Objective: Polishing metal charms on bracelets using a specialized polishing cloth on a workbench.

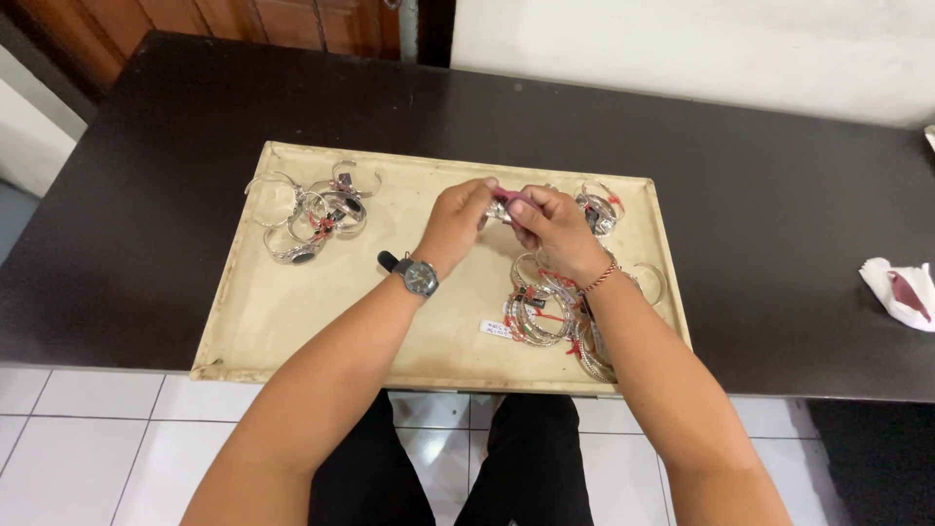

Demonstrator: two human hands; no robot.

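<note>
Left hand (456, 222): raised over the tray, fingers pinched together on one end of a small pink cloth; a dark watch (419, 277) sits on its wrist.
Right hand (557, 230): just beside the left, fingertips meeting it, grip closed on the same cloth; a red-and-white cord band (601, 279) circles its wrist.
Cloth (510, 199): pink, pinched between both hands above the tray's upper middle; whether a bangle lies inside it I cannot tell.
Tray (282, 321): beige, shallow-rimmed, lying on the surface in front of the person.
Left heap (314, 214): silver bangles, some with dark stones, at the tray's upper left, well apart from the hands.
Right heap (547, 312): silver bangles with red ties, under the right forearm, a small white tag (495, 328) beside it.
Far bangles (600, 207): a few more near the tray's upper right edge.
Surface (779, 214): dark, with a crumpled white tissue (901, 290) at its right end.
</note>
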